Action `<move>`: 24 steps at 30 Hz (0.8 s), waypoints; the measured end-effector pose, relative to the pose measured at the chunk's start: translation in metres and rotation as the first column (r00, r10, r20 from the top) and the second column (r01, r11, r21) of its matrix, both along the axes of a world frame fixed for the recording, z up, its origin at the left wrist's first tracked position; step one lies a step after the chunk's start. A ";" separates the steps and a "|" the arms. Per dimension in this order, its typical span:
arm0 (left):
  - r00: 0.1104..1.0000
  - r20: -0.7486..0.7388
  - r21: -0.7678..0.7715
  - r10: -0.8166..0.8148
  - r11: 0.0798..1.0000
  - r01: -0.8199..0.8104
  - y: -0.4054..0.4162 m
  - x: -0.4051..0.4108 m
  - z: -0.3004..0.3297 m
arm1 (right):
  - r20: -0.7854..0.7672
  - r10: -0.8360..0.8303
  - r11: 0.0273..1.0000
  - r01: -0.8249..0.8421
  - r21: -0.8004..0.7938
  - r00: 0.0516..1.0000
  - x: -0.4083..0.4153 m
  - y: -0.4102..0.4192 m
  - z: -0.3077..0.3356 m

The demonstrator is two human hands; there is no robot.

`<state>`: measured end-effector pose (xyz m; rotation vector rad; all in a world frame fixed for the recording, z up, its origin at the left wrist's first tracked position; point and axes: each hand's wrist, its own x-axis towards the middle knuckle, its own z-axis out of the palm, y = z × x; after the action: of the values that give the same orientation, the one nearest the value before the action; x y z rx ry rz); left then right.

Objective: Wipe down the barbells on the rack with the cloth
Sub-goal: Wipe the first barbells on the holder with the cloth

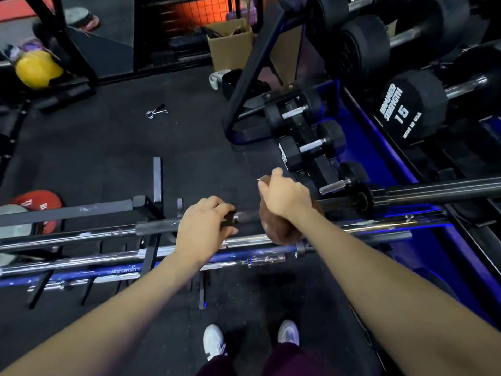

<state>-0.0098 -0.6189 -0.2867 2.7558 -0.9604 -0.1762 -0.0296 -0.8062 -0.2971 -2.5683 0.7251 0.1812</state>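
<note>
White sneakers (214, 341) and dark maroon trousers sit at bottom edge, on black speckled rubber floor (95, 147). Both bare forearms reach fwd over low barbell rack (151, 256), black square steel tubing. Several barbells lie on it, long axes running left-right across view w/ slight upward tilt to the right: chrome bar (81, 260) smooth & shiny, blue-coated bar (81, 276) nearest the feet. Left hand (202, 226) curls over end of a dark grey barbell (151, 227), fingers wrapped round its tip. Right hand (284, 196) grips a brown cloth (273, 229), soft & bunched, draped round the shaft of a black barbell (433, 192) whose matte sleeve and collar point off to the right edge. The two bar ends meet roughly between the hands.

Right side: blue-and-black dumbbell rack (379, 126) w/ black rubber hex dumbbells (311, 147), knurled steel handles; round-headed dumbbell marked 15 (414, 107). Spring collar clip (156, 111) lies alone on floor. Cardboard box (230, 47) farther back, yellow ball (36, 69) left, red ball (38, 204) by left edge.
</note>
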 end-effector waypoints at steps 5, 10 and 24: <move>1.000 -0.002 0.080 0.030 0.996 -0.029 0.015 0.006 0.001 | 0.334 0.203 0.961 -0.122 -0.247 0.921 -0.038 0.042 -0.012; 0.995 -0.075 0.117 0.067 0.991 -0.058 0.018 0.011 0.001 | 0.246 0.245 0.922 -0.147 -0.358 0.938 -0.019 0.049 -0.012; 0.990 -0.114 0.129 0.086 0.989 -0.072 0.017 0.017 -0.001 | 0.221 0.309 0.881 -0.191 -0.434 0.925 -0.036 0.050 -0.024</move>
<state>0.0072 -0.6022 -0.2873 2.8519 -0.8346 -0.3957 -0.0659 -0.7563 -0.3210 -2.9933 0.3389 -0.2877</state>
